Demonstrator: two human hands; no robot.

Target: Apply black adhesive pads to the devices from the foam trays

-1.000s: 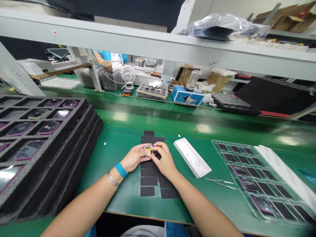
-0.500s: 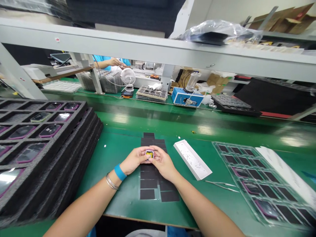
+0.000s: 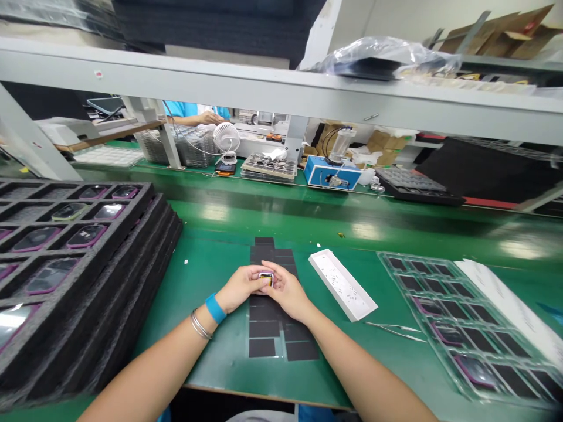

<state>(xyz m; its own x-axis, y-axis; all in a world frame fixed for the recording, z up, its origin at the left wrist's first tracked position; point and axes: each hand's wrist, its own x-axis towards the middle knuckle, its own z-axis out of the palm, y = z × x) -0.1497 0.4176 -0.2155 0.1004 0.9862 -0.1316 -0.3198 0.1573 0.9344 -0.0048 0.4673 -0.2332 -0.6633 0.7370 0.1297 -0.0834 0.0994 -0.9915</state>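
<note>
Both hands, L hand point(image 3: 241, 288) and R hand point(image 3: 288, 291), now drawn closer round yellow-labelled module point(image 3: 266, 279).
Fingers point(image 3: 253, 272) curled, near shut, module pinched between them above black sheets point(image 3: 262, 347).

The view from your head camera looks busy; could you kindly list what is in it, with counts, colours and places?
Foam trays: stack, number unclear, black, left on the green bench, holding purple-rimmed glass pieces.
Pads: several, black, under the hands.
Narrow tray: one, white, right of the pads.
Tweezers: one pair, silver, below the narrow tray.
Plastic tray: one, clear with black squares, far right.
Desk fan: one, white, far bench.
Box with cylinder: one, blue, far bench.
Plastic bag: one, clear, on the grey shelf.
Co-worker's hand: one, beyond the shelf.
Small square part: one, yellow and pink, between the hands.
Left hand: one, holding the part; blue wristband, silver bangles.
Right hand: one, holding the part.
</note>
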